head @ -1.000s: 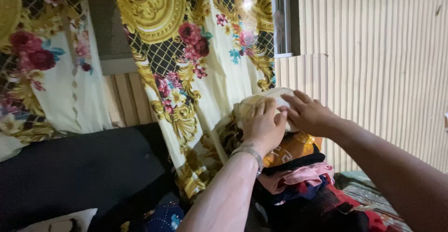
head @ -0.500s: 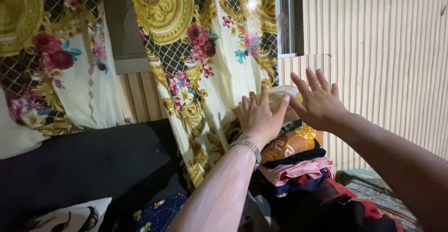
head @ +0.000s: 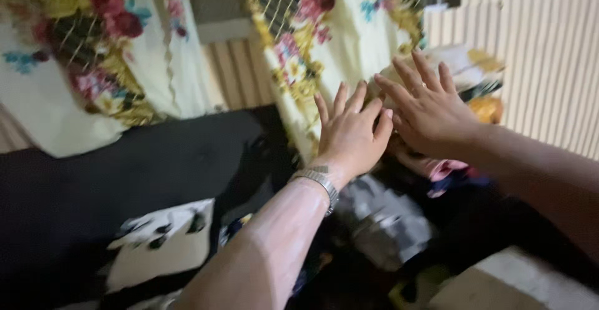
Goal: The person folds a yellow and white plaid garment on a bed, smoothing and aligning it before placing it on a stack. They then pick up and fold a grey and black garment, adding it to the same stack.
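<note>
Near: my left hand, fingers spread, holding nothing. Beside it, touching: my right hand, also spread and empty. Just beyond both: the clothes pile, its cream top bundle at my right fingertips, nearer that hand. Behind: floral curtain.

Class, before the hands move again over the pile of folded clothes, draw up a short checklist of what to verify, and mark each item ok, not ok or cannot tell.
1. Left hand empty, fingers spread: ok.
2. Right hand empty, fingers spread: ok.
3. Hands apart from each other: not ok, they overlap.
4. Pile of folded clothes upright: cannot tell, blurred and partly hidden by the hands.
5. Cream top piece square on the pile: cannot tell.
6. Floral curtain off the pile: not ok, it hangs against it.
</note>
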